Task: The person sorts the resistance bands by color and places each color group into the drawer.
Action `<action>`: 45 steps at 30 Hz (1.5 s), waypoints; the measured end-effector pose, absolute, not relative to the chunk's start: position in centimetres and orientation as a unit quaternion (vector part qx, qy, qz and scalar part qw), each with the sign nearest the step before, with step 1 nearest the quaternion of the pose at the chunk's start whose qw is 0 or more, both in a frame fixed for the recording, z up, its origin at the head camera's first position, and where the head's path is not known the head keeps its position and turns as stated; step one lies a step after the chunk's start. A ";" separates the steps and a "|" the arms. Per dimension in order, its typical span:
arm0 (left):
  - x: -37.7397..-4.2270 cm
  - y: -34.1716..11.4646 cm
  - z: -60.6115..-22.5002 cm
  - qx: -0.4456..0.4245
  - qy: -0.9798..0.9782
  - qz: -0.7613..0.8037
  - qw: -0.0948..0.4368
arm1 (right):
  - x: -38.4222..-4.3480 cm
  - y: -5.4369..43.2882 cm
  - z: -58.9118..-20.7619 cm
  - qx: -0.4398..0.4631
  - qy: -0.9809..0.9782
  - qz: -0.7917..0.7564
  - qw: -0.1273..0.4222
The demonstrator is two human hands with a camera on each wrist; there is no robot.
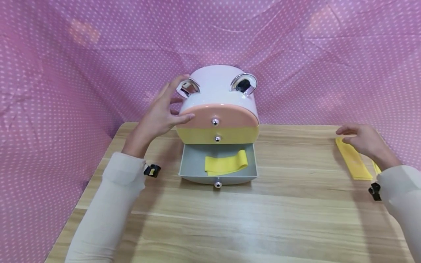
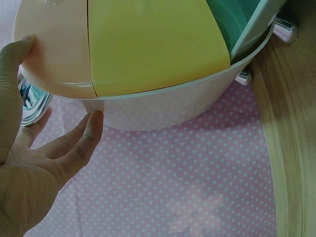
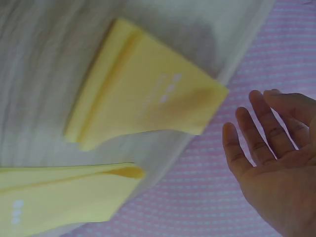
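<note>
A small drawer cabinet (image 1: 215, 86) with a white top and two shiny round eye-like pieces stands at the back of the table. My left hand (image 1: 154, 115) grips its left side, thumb on the orange top drawer (image 2: 54, 54) and fingertips against the white side. Its grey bottom drawer (image 1: 185, 160) is pulled out and holds a folded yellow band (image 1: 225, 164). At the far right, my right hand (image 1: 365, 140) hovers by a flat yellow band (image 1: 352, 159), fingers relaxed and holding nothing. A second yellow band (image 3: 54, 197) lies beside that one, partly hidden in the head view.
The wooden table (image 1: 296, 219) ends at a pink dotted cloth (image 1: 296, 65) hanging behind and at both sides. The yellow middle drawer (image 1: 194, 135) is closed, with a round silver knob (image 1: 217, 138).
</note>
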State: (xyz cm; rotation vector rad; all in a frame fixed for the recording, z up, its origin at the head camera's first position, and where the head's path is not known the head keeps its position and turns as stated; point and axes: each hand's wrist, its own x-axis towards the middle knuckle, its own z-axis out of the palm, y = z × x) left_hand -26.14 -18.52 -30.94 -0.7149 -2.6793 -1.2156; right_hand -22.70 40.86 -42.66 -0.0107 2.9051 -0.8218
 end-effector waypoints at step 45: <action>-26.0 -18.5 -30.8 -0.227 -0.889 -0.393 0.054 | -21.8 38.8 -41.2 -0.085 0.968 -0.229 -0.059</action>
